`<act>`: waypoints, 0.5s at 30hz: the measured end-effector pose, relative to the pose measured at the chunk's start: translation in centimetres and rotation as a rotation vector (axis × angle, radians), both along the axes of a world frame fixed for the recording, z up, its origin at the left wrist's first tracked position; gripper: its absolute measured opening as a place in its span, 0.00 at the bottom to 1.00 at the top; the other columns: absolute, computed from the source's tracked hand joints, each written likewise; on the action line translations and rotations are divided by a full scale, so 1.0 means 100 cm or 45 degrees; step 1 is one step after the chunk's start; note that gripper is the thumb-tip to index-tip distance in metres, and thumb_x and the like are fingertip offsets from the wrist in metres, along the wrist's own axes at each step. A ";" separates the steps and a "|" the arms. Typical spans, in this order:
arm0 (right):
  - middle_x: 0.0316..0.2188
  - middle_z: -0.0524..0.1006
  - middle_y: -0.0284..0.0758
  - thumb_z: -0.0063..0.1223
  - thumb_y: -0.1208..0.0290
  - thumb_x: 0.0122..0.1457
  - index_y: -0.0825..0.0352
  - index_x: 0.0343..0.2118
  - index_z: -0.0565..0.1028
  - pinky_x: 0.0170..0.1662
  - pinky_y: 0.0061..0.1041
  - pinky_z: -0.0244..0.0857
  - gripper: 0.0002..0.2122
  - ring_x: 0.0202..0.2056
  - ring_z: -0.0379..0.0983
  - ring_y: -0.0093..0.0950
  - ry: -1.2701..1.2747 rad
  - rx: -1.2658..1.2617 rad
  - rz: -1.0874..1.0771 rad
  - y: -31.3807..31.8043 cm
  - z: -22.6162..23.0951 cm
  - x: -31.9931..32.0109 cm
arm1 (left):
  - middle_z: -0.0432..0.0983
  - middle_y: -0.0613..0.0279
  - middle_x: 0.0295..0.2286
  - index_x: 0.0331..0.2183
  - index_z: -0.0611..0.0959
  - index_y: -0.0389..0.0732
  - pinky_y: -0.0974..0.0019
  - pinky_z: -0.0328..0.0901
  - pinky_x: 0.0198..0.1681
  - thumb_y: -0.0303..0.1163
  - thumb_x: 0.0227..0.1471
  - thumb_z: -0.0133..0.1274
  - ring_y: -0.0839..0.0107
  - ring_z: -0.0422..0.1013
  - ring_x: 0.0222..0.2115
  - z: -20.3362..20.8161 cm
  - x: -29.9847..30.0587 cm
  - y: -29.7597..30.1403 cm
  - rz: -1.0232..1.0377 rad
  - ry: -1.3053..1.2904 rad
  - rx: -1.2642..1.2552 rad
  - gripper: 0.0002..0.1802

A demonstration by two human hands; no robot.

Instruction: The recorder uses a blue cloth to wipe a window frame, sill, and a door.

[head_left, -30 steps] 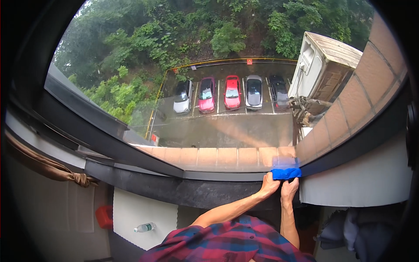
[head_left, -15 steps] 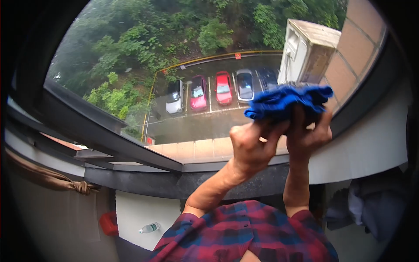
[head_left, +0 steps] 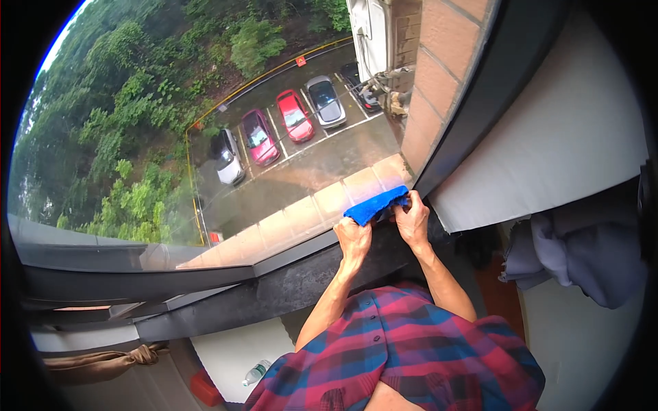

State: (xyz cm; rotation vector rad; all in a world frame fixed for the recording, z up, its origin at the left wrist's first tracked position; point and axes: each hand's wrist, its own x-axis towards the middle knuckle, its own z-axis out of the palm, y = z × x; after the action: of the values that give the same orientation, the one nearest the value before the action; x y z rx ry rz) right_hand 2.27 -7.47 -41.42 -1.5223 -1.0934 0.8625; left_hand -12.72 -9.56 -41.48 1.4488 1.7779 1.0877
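Stretched between both hands is a blue cloth [head_left: 375, 205], held low near the bottom right corner of the window. My left hand [head_left: 354, 236] grips its left end with curled fingers. My right hand [head_left: 412, 219] pinches the other end, close to the dark window frame [head_left: 473, 103]. Behind the cloth lies the window glass [head_left: 274, 205]; whether the cloth touches it I cannot tell. Some fingertips are hidden under the cloth.
Below my hands runs a dark sill [head_left: 295, 305]. A plastic bottle [head_left: 256, 372] lies on a white surface at lower left, near a red object [head_left: 205, 389]. A tied brown curtain [head_left: 103, 364] hangs left; grey fabric [head_left: 582, 253] hangs right. Parked cars [head_left: 295, 116] show outside.
Both hands have come down from higher on the window to its lower edge, bringing the cloth, which now looks flatter and narrower. The view has turned and shifted to the right.
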 end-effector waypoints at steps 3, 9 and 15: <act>0.20 0.79 0.36 0.59 0.74 0.60 0.71 0.34 0.72 0.22 0.22 0.71 0.07 0.20 0.77 0.23 0.157 -0.146 0.087 -0.015 0.009 0.012 | 0.84 0.58 0.22 0.27 0.89 0.37 0.66 0.72 0.25 0.31 0.54 0.56 0.73 0.79 0.21 -0.004 0.001 0.001 0.084 -0.063 -0.010 0.10; 0.27 0.77 0.41 0.55 0.76 0.59 0.72 0.36 0.72 0.32 0.30 0.70 0.06 0.29 0.76 0.35 0.107 0.220 0.310 -0.026 0.029 -0.021 | 0.77 0.57 0.15 0.25 0.85 0.31 0.64 0.64 0.21 0.34 0.51 0.60 0.81 0.70 0.18 0.028 0.012 0.000 0.102 -0.109 -0.036 0.13; 0.37 0.70 0.49 0.53 0.77 0.56 0.72 0.49 0.68 0.38 0.40 0.66 0.17 0.36 0.70 0.45 -0.612 1.217 -0.099 0.022 0.097 -0.028 | 0.78 0.53 0.18 0.30 0.84 0.32 0.66 0.64 0.23 0.27 0.55 0.58 0.75 0.72 0.18 0.139 0.022 0.012 -0.119 -0.100 0.691 0.08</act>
State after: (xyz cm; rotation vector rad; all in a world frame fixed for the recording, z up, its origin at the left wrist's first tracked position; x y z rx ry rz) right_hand -0.55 -5.28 -31.68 -0.9342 -1.4797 -0.1435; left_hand -10.48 -8.39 -27.63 1.7442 1.4000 1.6352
